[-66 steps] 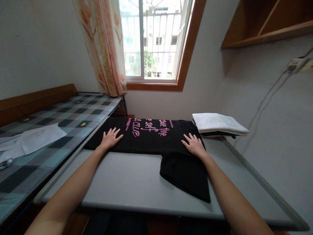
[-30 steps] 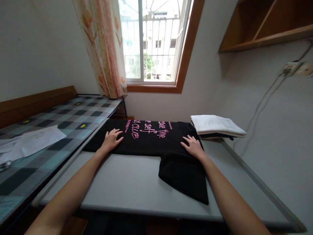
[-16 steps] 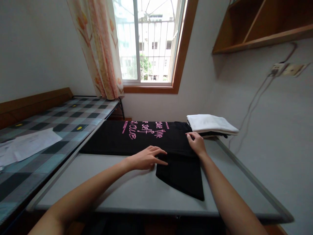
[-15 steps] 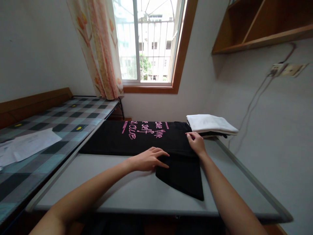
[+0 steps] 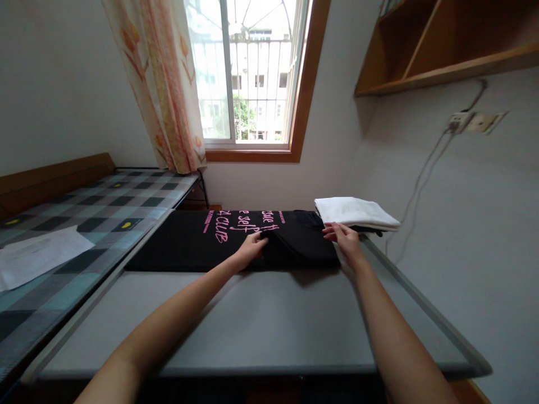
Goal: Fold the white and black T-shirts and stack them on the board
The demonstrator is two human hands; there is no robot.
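A black T-shirt [image 5: 181, 241] with pink lettering lies folded into a long strip across the grey-white table [image 5: 269, 320]. Its sleeve [image 5: 295, 241] is turned up over the body of the shirt, partly covering the letters. My left hand [image 5: 251, 249] pinches the sleeve's left edge, which is slightly lifted. At the strip's right end, my right hand [image 5: 346, 238] has its thumb and fingers closed at the shirt's edge; the exact grip is partly hidden. Just beyond that hand sits a folded white cloth [image 5: 356, 212] with a dark layer under it.
Left of the table is a bed with a checked mattress [image 5: 138, 193] and white papers [image 5: 42, 252] on it. A curtain [image 5: 155, 84] hangs by the barred window. On the right, a wooden shelf [image 5: 442, 76] and a socket with a cable [image 5: 458, 120] are on the wall.
The sleeve that hung toward me has been folded up and away onto the shirt. My left hand moved forward with its edge and closed on it. The view has shifted slightly right.
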